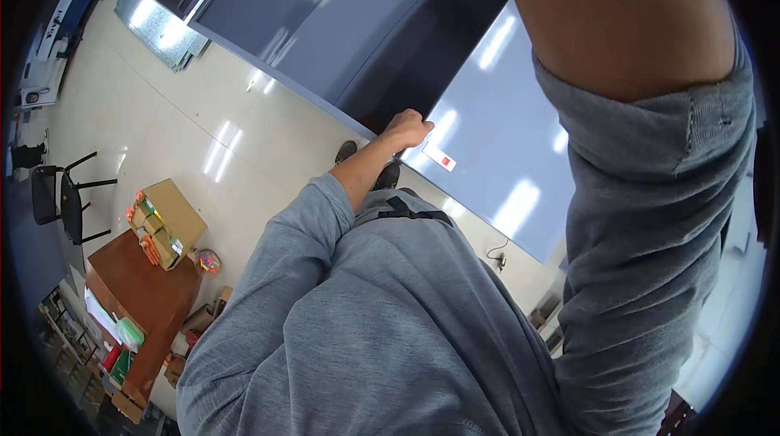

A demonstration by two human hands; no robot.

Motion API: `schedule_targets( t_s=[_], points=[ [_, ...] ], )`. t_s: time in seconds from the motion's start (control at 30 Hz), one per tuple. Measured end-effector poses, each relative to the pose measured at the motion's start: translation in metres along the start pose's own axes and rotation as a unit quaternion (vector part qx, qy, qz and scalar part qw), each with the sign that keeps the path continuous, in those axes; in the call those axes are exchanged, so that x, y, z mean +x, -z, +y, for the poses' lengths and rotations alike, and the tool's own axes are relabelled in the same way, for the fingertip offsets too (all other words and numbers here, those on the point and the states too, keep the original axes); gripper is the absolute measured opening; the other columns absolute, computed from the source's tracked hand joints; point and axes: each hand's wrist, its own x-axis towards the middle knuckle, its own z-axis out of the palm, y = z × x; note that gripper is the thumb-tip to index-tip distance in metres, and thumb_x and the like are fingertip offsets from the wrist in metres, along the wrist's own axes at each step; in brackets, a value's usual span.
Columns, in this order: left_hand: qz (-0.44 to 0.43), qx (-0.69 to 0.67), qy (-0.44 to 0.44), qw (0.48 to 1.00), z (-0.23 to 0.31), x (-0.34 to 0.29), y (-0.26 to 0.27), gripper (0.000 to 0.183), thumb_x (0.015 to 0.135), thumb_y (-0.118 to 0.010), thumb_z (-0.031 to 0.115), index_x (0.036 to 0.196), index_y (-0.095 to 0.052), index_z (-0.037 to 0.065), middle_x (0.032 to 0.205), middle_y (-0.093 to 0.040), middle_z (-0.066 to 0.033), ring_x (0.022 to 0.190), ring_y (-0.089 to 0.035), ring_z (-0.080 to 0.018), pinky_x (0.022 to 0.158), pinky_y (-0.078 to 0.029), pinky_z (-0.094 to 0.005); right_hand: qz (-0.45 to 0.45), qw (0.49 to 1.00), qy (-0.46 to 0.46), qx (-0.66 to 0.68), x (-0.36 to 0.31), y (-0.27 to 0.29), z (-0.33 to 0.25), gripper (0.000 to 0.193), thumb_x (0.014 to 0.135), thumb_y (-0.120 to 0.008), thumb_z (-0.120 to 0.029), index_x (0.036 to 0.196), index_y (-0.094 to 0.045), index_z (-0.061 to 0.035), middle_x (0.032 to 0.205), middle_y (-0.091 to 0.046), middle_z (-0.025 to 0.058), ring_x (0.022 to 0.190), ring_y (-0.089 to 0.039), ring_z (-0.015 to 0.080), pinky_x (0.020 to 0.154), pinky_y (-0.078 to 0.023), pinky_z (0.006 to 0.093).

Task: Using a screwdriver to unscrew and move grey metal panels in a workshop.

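Observation:
My left hand is closed at the near corner of a smooth grey-blue panel, which looks like a metal cabinet door. The fingers curl at its left edge, beside a dark gap. Close to the hand, a small white and red label sits on the panel. To the left of the gap stretches a larger grey-blue metal surface with a raised rim. My right arm, its grey sleeve rolled up, reaches past the top edge, so the right hand is out of sight.
My dark shoes stand on the glossy pale floor just below the metal edge. To the left are a brown table, an open cardboard box with orange gloves, and a black chair. A cable lies at right.

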Motion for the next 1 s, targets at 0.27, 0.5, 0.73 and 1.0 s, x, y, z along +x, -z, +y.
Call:
schedule_targets(
  t_s=[0.27, 0.5, 0.73, 1.0],
  points=[
    [-0.018, 0.045, -0.027, 0.998, 0.010, -0.005, 0.007, 0.053, 0.097, -0.055, 0.042, 0.118, -0.065, -0.005, 0.124, -0.062, -0.0263, 0.118, -0.059, -0.0387, 0.100, -0.048, -0.0441, 0.038, 0.999, -0.026, 0.016, 0.007, -0.005, -0.002, 0.025, 0.094, -0.047, -0.018, 0.087, -0.056, 0.0045, 0.069, -0.055, 0.0182, 0.051, -0.054, 0.0281, 0.048, -0.050, 0.0469],
    [-0.006, 0.016, -0.008, 1.000, 0.013, -0.006, 0.008, 0.050, 0.096, -0.056, 0.043, 0.114, -0.067, -0.002, 0.122, -0.063, -0.0251, 0.115, -0.060, -0.0394, 0.097, -0.048, -0.0447, 0.063, 0.997, -0.048, 0.022, 0.021, -0.016, -0.005, 0.023, 0.094, -0.045, -0.015, 0.087, -0.055, 0.0043, 0.068, -0.054, 0.0171, 0.051, -0.053, 0.0274, 0.048, -0.050, 0.0464],
    [0.006, 0.027, -0.038, 0.999, -0.002, 0.002, 0.004, 0.047, 0.094, -0.058, 0.044, 0.108, -0.070, 0.000, 0.115, -0.066, -0.0244, 0.109, -0.063, -0.0398, 0.093, -0.050, -0.0452, 0.056, 0.997, -0.035, 0.029, 0.048, -0.047, -0.035, 0.021, 0.094, -0.043, -0.011, 0.088, -0.055, 0.0040, 0.068, -0.053, 0.0160, 0.051, -0.053, 0.0267, 0.049, -0.049, 0.0460],
    [0.015, -0.014, -0.055, 0.998, -0.007, 0.000, -0.005, 0.045, 0.092, -0.061, 0.042, 0.107, -0.070, 0.001, 0.111, -0.068, -0.0229, 0.104, -0.065, -0.0394, 0.090, -0.051, -0.0455, 0.047, 0.998, -0.007, 0.047, 0.061, -0.085, -0.073, 0.018, 0.094, -0.042, -0.009, 0.088, -0.054, 0.0036, 0.067, -0.051, 0.0144, 0.051, -0.052, 0.0258, 0.049, -0.049, 0.0455]
  ],
)
